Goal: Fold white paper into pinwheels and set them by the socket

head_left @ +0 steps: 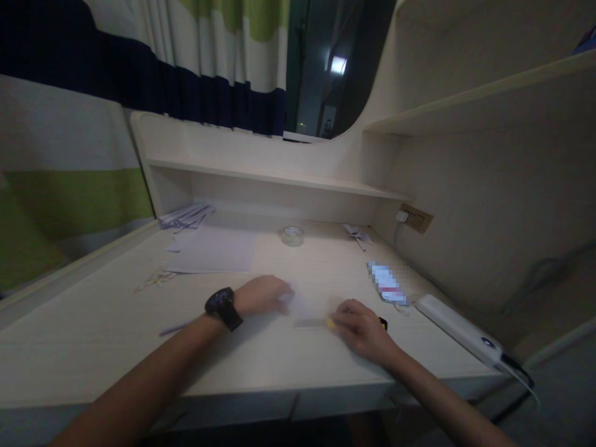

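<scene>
Near the front edge of the tabletop [116, 347], a little right of its middle, a pale sheet of paper [305, 304] is seen lying flat, blurred and hard to separate from the surface. A slim ruler-like strip [311, 323] lies on it, its long axis running left to right, parallel to the front edge. The strip's right end is met by the right hand [361, 329], whose fingertips are pressed together on something small and yellow [331, 323]; what exactly is pinched cannot be told. The strip therefore stretches leftward from that grip, towards the left hand [263, 295], which is laid palm down with fingers flat on the sheet's left part, a dark watch [223, 307] worn at the wrist. Both forearms are brought in from the front edge, converging. Farther back, a roll of tape [292, 235] and loose sheets [212, 249] are seen; a white power strip [459, 329] lies at the right edge.
</scene>
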The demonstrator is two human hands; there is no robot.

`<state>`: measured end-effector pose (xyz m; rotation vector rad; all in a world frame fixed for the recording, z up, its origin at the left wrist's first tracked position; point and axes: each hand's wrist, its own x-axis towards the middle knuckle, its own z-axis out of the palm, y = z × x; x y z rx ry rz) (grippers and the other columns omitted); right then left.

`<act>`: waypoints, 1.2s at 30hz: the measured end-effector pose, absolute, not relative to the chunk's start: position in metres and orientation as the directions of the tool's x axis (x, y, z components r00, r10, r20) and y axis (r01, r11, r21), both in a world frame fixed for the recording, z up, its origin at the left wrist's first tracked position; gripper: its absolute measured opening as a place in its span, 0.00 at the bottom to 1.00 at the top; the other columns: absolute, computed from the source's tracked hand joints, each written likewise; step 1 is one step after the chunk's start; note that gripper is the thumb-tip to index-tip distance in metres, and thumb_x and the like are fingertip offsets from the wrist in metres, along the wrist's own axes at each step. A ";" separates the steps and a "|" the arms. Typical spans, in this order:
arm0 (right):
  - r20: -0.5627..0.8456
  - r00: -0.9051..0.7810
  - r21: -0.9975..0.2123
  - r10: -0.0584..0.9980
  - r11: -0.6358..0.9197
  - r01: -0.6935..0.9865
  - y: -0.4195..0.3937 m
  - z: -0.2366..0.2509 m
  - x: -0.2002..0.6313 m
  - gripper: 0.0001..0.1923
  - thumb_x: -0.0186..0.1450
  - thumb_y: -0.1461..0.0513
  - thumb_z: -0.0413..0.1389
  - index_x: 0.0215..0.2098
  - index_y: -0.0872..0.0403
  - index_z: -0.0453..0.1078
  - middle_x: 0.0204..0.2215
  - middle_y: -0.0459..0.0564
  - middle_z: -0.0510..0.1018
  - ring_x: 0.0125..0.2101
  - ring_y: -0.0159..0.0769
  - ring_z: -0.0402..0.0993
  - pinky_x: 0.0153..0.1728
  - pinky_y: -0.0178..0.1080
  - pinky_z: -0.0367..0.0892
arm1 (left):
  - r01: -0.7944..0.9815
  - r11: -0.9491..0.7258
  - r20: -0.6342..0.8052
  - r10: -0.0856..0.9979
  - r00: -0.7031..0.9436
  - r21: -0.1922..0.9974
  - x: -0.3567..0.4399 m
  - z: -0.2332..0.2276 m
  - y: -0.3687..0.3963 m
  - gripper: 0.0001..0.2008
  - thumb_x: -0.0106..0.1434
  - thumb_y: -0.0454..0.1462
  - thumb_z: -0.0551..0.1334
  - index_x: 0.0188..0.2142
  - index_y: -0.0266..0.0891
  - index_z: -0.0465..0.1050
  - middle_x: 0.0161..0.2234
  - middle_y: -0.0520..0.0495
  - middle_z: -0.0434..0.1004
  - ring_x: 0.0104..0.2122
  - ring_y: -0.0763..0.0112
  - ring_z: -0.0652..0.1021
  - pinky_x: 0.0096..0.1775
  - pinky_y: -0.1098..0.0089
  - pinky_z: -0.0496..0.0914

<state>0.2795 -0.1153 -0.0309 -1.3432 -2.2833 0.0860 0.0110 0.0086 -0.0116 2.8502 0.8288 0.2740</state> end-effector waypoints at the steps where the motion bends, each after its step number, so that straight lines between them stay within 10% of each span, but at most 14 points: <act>1: 0.381 -0.399 -0.287 0.834 0.517 0.807 -0.115 -0.031 0.280 0.12 0.65 0.58 0.51 0.41 0.50 0.75 0.35 0.51 0.72 0.36 0.37 0.68 0.37 0.38 0.63 | 0.521 -0.832 0.135 0.548 0.825 0.193 0.012 -0.011 0.008 0.15 0.56 0.47 0.63 0.41 0.43 0.75 0.41 0.44 0.78 0.40 0.59 0.77 0.40 0.66 0.65; 20: 0.411 -0.397 -0.275 0.821 0.527 0.804 -0.114 -0.032 0.279 0.12 0.65 0.59 0.51 0.41 0.51 0.75 0.35 0.52 0.73 0.36 0.37 0.69 0.36 0.38 0.64 | 0.636 -0.768 0.174 0.619 0.766 -0.070 0.024 -0.004 -0.015 0.15 0.59 0.32 0.51 0.27 0.33 0.77 0.27 0.34 0.76 0.29 0.56 0.77 0.32 0.60 0.67; 28: 0.425 -0.353 -0.282 0.834 0.492 0.823 -0.111 -0.033 0.279 0.10 0.63 0.59 0.53 0.40 0.51 0.75 0.35 0.52 0.73 0.36 0.38 0.70 0.37 0.38 0.65 | 0.552 -0.711 0.524 0.699 0.487 0.435 0.017 0.023 -0.005 0.16 0.65 0.43 0.53 0.34 0.40 0.78 0.35 0.44 0.78 0.36 0.65 0.74 0.40 0.66 0.65; 32: 0.505 -0.158 -0.292 0.849 0.340 0.894 -0.108 -0.037 0.282 0.10 0.63 0.61 0.52 0.39 0.51 0.74 0.35 0.51 0.73 0.36 0.38 0.70 0.38 0.39 0.65 | 0.360 -0.443 0.348 0.889 0.299 0.821 0.015 0.018 0.006 0.15 0.59 0.45 0.59 0.33 0.35 0.77 0.30 0.45 0.78 0.29 0.68 0.75 0.28 0.72 0.65; 36: 0.563 -0.020 -0.283 0.826 0.216 0.935 -0.108 -0.041 0.285 0.12 0.62 0.61 0.51 0.41 0.51 0.74 0.37 0.51 0.73 0.32 0.36 0.71 0.34 0.37 0.66 | 0.163 -0.190 0.135 0.945 0.297 0.968 0.014 0.005 0.011 0.18 0.55 0.47 0.63 0.34 0.32 0.76 0.30 0.43 0.78 0.27 0.71 0.74 0.25 0.74 0.64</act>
